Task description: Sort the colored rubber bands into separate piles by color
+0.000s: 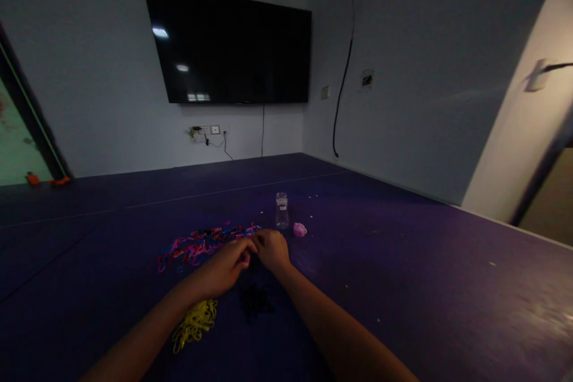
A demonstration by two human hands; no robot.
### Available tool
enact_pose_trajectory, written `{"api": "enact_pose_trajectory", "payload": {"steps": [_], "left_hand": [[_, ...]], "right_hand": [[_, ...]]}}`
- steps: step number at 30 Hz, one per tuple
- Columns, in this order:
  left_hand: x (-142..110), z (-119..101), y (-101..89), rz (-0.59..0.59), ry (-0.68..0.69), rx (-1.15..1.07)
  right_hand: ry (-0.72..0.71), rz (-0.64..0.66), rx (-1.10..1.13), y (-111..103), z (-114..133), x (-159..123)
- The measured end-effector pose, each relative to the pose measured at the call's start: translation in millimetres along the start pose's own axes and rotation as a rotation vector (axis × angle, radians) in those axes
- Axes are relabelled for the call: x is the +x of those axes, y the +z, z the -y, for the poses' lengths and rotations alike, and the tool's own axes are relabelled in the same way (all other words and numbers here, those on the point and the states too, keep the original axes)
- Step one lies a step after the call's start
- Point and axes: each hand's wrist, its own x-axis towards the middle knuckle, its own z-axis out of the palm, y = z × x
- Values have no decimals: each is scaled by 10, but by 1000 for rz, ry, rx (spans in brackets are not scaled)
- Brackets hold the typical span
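Note:
My left hand (pixel 235 259) and my right hand (pixel 271 246) meet in front of me, fingers curled and close together. Whatever they pinch, if anything, is too small and dark to make out. Just beyond my left hand spreads a loose heap of mixed pink, red, blue and dark rubber bands (pixel 197 246). A pile of yellow rubber bands (pixel 196 323) lies beside my left forearm. Between my forearms is a dark pile (pixel 256 299), probably black bands. Past my right hand stands a clear bottle (pixel 282 212), upright, its mouth uncovered. Next to it sits a small pink object (pixel 299 229).
Everything lies on a broad purple floor (pixel 403 286) dotted with small white specks. A large black television (pixel 237 48) hangs on the far wall, with sockets and wires (pixel 208 130) below it. A dark cable (pixel 344 83) runs down the right wall.

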Motion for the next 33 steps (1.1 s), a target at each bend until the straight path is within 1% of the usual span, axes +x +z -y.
{"api": "enact_pose_trajectory", "payload": {"steps": [2, 4, 8, 11, 14, 17, 20, 23, 25, 27, 30, 33], "left_hand": [[-52, -124, 93, 88, 0, -5], [-89, -177, 132, 136, -15, -19], [-95, -194, 100, 188, -72, -106], [-69, -191, 11, 169, -104, -125], [-44, -125, -160, 89, -125, -48], [-45, 77, -420, -15, -225, 145], [-94, 409, -690, -97, -424, 376], [-184, 770, -851, -164, -558, 526], [-246, 962, -873, -160, -590, 556], [-294, 1087, -846, -127, -539, 538], [-329, 1161, -772, -85, -454, 539], [-331, 1176, -718, -76, -421, 606]], "right_hand": [[-1, -8, 6, 3, -7, 3], [0, -22, 4, 6, -8, 5], [7, -25, 5, 7, 5, 0], [2, -24, 7, 4, 15, -5], [-5, -30, -11, 2, 18, -3], [-1, -29, -38, -2, 19, 3], [-2, -24, -47, -7, 21, 4], [-3, -27, -50, -4, 20, 3], [2, -24, -47, 2, 17, 1], [3, -24, -40, 9, 14, 0], [-9, -36, -28, 11, 10, -1], [-7, -37, -29, 7, 9, -2]]}}
